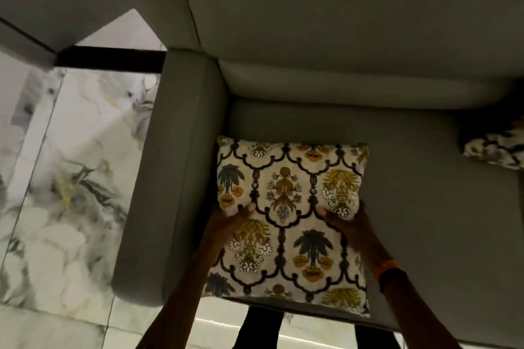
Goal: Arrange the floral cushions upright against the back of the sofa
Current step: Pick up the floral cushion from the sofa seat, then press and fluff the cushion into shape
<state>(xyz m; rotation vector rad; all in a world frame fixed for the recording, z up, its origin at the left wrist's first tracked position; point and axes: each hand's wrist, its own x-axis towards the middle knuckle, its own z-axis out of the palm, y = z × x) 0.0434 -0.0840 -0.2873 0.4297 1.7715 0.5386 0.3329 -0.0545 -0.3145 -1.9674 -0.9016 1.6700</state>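
Note:
A cream floral cushion [292, 207] with yellow, grey and black motifs lies over the left end of the grey sofa seat [425, 207], its face up toward me. My left hand [226, 224] grips its left edge with the thumb on top. My right hand [348, 221] grips its right edge the same way. The sofa back [340, 22] rises beyond the cushion, apart from it. A second floral cushion [499, 147] shows partly at the right frame edge, lying on the seat.
The sofa's left armrest [175, 164] runs beside the cushion. Marble-patterned floor tiles [71, 178] lie to the left and under the front edge. My dark-clad legs [258, 329] stand against the sofa front. An orange band [388, 268] is on my right wrist.

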